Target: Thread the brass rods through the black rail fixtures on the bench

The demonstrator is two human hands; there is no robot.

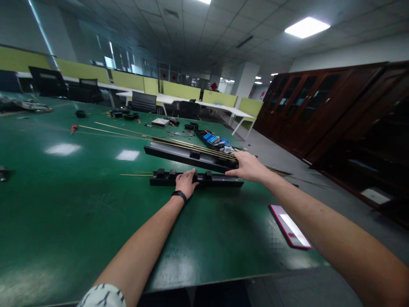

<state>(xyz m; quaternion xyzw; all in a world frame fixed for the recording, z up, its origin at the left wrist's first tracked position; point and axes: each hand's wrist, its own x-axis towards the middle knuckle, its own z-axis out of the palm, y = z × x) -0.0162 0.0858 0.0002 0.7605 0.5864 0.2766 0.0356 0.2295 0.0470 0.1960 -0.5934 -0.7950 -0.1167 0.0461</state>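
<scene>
My right hand is closed around the right end of a long black channel-shaped rail, which sits tilted just beyond a second one. Several thin brass-coloured rods run along this far rail and stick out well past its left end. Nearer to me, another black rail with small black blocks on it lies across the green table. My left hand, wearing a black wristband, grips its middle, fingers curled over the top. Thin rods also protrude from its left end.
A pink-edged phone-like slab lies on the green table, under my right forearm. Behind the rails are a tray with blue items, a white box and black parts. Dark wooden cabinets stand right.
</scene>
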